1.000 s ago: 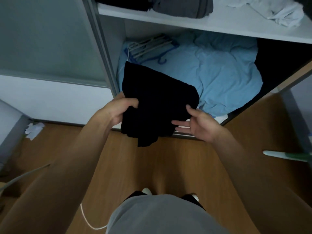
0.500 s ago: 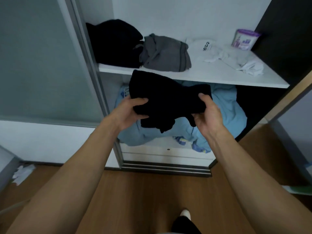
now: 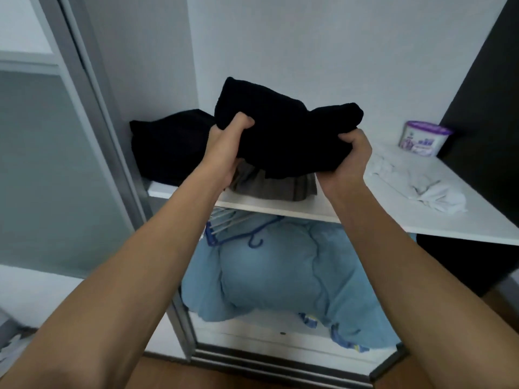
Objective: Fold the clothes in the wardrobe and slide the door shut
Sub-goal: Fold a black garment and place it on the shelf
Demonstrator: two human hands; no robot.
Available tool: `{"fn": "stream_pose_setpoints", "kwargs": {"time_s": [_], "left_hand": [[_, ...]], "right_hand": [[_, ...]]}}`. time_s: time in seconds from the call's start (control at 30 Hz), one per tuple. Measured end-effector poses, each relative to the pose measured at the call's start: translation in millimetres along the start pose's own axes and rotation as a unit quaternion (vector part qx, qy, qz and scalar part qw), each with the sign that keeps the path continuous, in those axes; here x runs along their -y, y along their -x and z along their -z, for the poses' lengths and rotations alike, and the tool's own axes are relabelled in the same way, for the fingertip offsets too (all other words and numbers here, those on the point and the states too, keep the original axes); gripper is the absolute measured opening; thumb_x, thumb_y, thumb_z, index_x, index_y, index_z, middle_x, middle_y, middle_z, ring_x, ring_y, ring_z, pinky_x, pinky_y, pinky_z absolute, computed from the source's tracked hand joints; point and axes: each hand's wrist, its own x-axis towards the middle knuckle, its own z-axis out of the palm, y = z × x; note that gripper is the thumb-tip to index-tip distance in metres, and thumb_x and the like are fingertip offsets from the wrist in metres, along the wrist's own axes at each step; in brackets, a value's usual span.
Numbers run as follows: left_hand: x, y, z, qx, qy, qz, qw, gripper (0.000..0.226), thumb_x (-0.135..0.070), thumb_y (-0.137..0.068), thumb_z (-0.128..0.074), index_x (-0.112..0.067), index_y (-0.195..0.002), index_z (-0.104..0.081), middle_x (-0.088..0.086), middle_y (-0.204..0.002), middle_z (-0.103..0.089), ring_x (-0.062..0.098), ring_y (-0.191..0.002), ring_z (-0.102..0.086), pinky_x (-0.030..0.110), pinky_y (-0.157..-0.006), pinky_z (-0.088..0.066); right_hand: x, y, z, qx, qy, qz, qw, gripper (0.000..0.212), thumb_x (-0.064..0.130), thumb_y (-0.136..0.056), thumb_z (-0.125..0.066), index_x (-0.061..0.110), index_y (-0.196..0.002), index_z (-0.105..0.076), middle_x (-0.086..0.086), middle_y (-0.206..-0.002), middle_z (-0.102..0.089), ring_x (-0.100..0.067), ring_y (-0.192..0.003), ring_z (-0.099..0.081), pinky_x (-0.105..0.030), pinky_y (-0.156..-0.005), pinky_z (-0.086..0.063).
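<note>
I hold a folded black garment up over the white wardrobe shelf. My left hand grips its left edge and my right hand grips its right edge. The garment hangs just above a folded grey garment on the shelf. Another black garment lies on the shelf's left end. A crumpled white garment lies at the right. The sliding door with its grey frame stands open at the left.
A purple-lidded tub stands at the shelf's back right. Below the shelf lies a light blue bedding bundle with blue and white hangers on it. A dark panel bounds the right side. Wooden floor lies below.
Both hands have lifted the black garment from below shelf level up over the shelf, above the grey garment. My view has tilted upward.
</note>
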Motion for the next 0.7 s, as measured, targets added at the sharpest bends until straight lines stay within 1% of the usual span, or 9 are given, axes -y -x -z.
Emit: {"fn": "stream_pose_setpoints", "kwargs": {"time_s": [0.13, 0.23, 0.3, 0.33, 0.4, 0.47, 0.57, 0.63, 0.7], "left_hand": [[2.0, -66.8, -7.0, 0.003, 0.023, -0.023, 0.999, 0.018, -0.022, -0.068, -0.069, -0.017, -0.083, -0.077, 0.004, -0.087, -0.075, 0.021, -0.084, -0.073, 0.033, -0.07, -0.056], [25.2, -99.3, 11.2, -0.015, -0.096, 0.076, 0.992, 0.026, -0.032, -0.066, -0.063, -0.017, -0.082, -0.077, 0.0, -0.084, -0.073, 0.019, -0.079, -0.069, 0.029, -0.065, -0.054], [41.4, -110.8, 22.3, -0.065, -0.227, 0.14, 0.962, 0.035, -0.054, -0.067, -0.066, -0.024, -0.082, -0.075, -0.003, -0.088, -0.075, 0.016, -0.081, -0.069, 0.029, -0.07, -0.052], [47.6, -114.9, 24.0, -0.085, -0.258, 0.16, 0.949, 0.047, -0.069, -0.065, -0.066, -0.026, -0.083, -0.075, -0.005, -0.092, -0.076, 0.014, -0.085, -0.07, 0.029, -0.075, -0.052], [53.1, -123.7, 17.2, -0.119, -0.297, 0.159, 0.934, 0.066, -0.083, -0.058, -0.066, -0.027, -0.09, -0.071, -0.008, -0.094, -0.073, 0.011, -0.086, -0.069, 0.025, -0.072, -0.049], [59.2, -136.2, 7.7, -0.147, -0.342, 0.124, 0.92, 0.053, -0.071, -0.065, -0.072, -0.025, -0.091, -0.064, -0.008, -0.087, -0.069, 0.009, -0.079, -0.067, 0.021, -0.06, -0.046], [66.2, -159.9, 2.3, -0.179, -0.359, 0.054, 0.915, 0.023, -0.035, -0.078, -0.072, -0.018, -0.09, -0.062, -0.003, -0.084, -0.068, 0.012, -0.077, -0.068, 0.02, -0.055, -0.047], [69.1, -169.6, 8.1, -0.196, -0.356, 0.022, 0.913, 0.021, -0.028, -0.081, -0.069, -0.015, -0.096, -0.061, -0.001, -0.09, -0.067, 0.014, -0.081, -0.066, 0.022, -0.061, -0.049], [77.6, -175.4, 16.0, -0.195, -0.433, 0.033, 0.879, 0.027, -0.029, -0.087, -0.068, -0.016, -0.108, -0.058, 0.002, -0.105, -0.065, 0.018, -0.092, -0.064, 0.029, -0.078, -0.052]], "right_hand": [[-0.5, -81.7, 9.0, 0.054, -0.007, -0.034, 0.998, 0.017, 0.017, -0.081, -0.049, 0.014, -0.09, -0.064, -0.001, -0.088, -0.061, -0.017, -0.081, -0.061, -0.03, -0.072, -0.047], [-12.0, -125.7, 49.0, 0.017, 0.187, -0.102, 0.977, 0.019, 0.014, -0.089, -0.05, 0.014, -0.097, -0.067, -0.002, -0.088, -0.064, -0.018, -0.084, -0.062, -0.031, -0.075, -0.049], [-17.7, -140.7, 83.9, -0.022, 0.398, -0.141, 0.906, 0.021, 0.033, -0.093, -0.056, 0.02, -0.103, -0.068, 0.002, -0.094, -0.068, -0.018, -0.093, -0.063, -0.034, -0.083, -0.049], [-19.4, -145.8, 96.7, -0.032, 0.452, -0.154, 0.878, 0.033, 0.049, -0.092, -0.057, 0.023, -0.109, -0.069, 0.005, -0.101, -0.07, -0.016, -0.098, -0.063, -0.035, -0.087, -0.049], [-21.1, -157.8, 104.6, -0.055, 0.48, -0.138, 0.865, 0.062, 0.074, -0.083, -0.055, 0.024, -0.117, -0.069, 0.007, -0.107, -0.07, -0.011, -0.099, -0.064, -0.035, -0.088, -0.048], [-23.2, -172.7, 98.6, -0.064, 0.491, -0.107, 0.862, 0.059, 0.07, -0.08, -0.062, 0.017, -0.104, -0.072, 0.002, -0.098, -0.072, -0.011, -0.086, -0.066, -0.03, -0.078, -0.051], [-24.9, -191.5, 86.8, -0.055, 0.467, -0.043, 0.882, 0.035, 0.039, -0.082, -0.071, 0.005, -0.087, -0.07, -0.009, -0.08, -0.066, -0.017, -0.068, -0.063, -0.03, -0.061, -0.047], [-25.7, -198.7, 89.3, -0.054, 0.448, 0.016, 0.892, 0.02, 0.033, -0.075, -0.066, 0.014, -0.075, -0.063, -0.003, -0.067, -0.055, -0.014, -0.063, -0.054, -0.027, -0.056, -0.039], [-27.5, -204.8, 99.3, -0.039, 0.506, 0.021, 0.861, 0.017, 0.03, -0.074, -0.065, 0.016, -0.068, -0.057, 0.001, -0.061, -0.053, -0.013, -0.06, -0.052, -0.025, -0.053, -0.037]]}}
